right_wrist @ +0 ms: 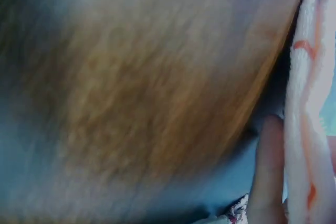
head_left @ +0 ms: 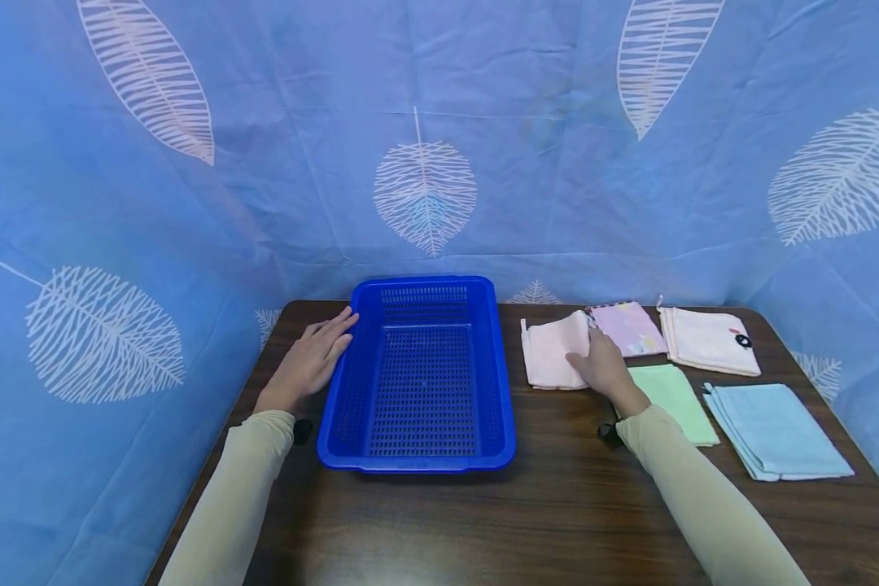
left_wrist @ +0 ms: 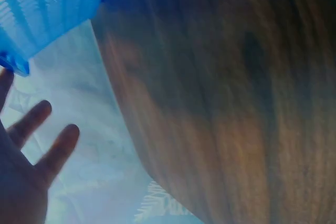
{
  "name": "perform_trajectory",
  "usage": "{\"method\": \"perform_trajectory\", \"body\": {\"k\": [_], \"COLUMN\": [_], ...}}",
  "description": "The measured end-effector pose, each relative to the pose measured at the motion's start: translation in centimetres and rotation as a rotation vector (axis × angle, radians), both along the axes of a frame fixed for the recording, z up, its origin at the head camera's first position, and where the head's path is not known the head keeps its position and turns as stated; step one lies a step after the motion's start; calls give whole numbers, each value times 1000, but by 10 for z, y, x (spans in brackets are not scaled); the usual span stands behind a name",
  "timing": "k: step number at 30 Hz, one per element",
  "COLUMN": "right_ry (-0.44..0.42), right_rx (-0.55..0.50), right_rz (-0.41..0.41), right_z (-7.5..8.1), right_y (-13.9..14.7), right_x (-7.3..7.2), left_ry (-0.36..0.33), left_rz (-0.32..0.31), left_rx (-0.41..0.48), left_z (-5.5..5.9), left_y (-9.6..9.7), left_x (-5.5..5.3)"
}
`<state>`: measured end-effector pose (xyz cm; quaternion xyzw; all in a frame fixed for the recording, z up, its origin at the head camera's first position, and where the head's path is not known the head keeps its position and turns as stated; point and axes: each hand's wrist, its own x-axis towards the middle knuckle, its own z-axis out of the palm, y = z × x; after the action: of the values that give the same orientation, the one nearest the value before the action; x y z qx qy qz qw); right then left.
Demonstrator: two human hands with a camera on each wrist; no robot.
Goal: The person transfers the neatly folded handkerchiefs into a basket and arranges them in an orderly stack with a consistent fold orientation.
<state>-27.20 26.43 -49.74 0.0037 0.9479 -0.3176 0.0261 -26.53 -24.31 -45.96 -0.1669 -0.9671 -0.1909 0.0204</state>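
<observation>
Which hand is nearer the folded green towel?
Right. The right hand pinches the pale pink towel, just left of the folded green towel; the left hand touches the left rim of the blue plastic basket, farther off, across the basket.

A leaf-patterned blue curtain borders the table.

A folded, pale pink, soft-textured cloth ran up the right side of the view, seen edge-on, its layers close together and flecked with orange-red marks. The bare right grip pinched it, one finger against its left face, a sliver of skin beyond. A blurred brown wood-grain tabletop filled most of the view; white-and-dark-red patterned fabric showed at the bottom.
</observation>
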Motion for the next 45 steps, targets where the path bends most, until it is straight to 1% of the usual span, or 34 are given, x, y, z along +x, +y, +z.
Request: {"method": "perform_trajectory", "body": {"k": [3, 9, 13, 17, 21, 24, 29, 34, 41, 45], "right_ry": [21, -47, -76, -86, -86, -102, -128, -114, -65, -70], "right_rx": [-23, -62, -112, -167, -256, -314, -352, -391, -461, -494], "right_rz": [10, -4, -23, -38, -48, -61, -93, -104, -123, -132], "right_z": [-1, -2, -1, -1, -1, 1, 3, 5, 9, 14], "right_y": [0, 0, 1, 3, 6, 6, 1, -3, -1, 1], "right_x": [0, 1, 0, -1, -1, 0, 2, 2, 1, 1], "left_ry": [-26, -77, -80, -82, -96, -107, -110, -108, -98, -90], "left_rz": [-2, -6, -12, -4, 8, 10, -6, -5, -2, -4], "left_rx": [20, 51, 57, 61, 62, 64, 82, 95, 109, 118], "left_z": [-4, -7, -7, -7, -8, -9, -7, -7, -9, -11], "left_y": [-3, -6, -6, -5, -3, -2, -4, -4, -3, -3], "left_x": [-1, -1, -1, -1, -2, -3, -2, -1, -3, -3]}}
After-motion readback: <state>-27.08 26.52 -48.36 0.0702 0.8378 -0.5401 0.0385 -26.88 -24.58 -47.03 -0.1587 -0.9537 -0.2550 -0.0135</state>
